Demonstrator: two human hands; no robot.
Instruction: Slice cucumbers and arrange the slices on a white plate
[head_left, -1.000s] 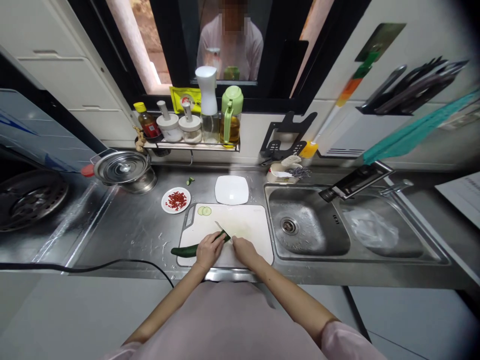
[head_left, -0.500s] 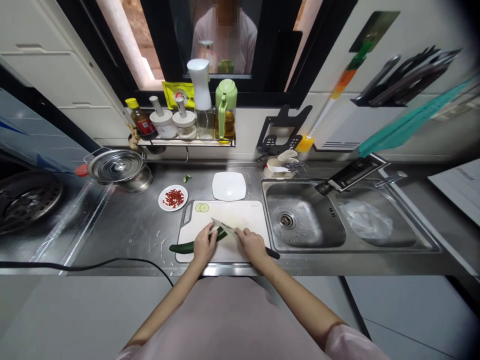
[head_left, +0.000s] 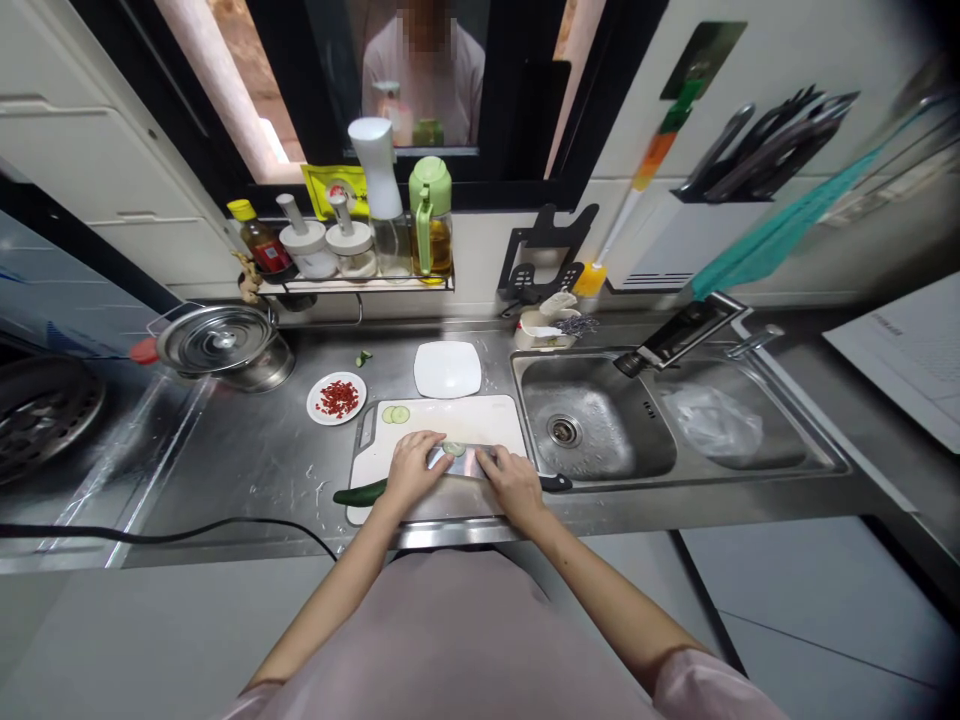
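Steel counter [head_left: 247, 450] | two slices [head_left: 400, 414] cut, another slice [head_left: 453, 449] on knife [head_left: 466, 464]; cucumber [head_left: 360, 496] end left uncut | knife pinched by right hand [head_left: 517, 486]; left hand [head_left: 411, 472] grip cannot be told

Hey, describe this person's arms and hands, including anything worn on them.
The left hand and right hand are ungloved, with no watch or bracelet visible. The left forearm and right forearm are bare below short, pale pinkish-mauve sleeves matching the top.

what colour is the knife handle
Black; the knife handle shows best in the head view.
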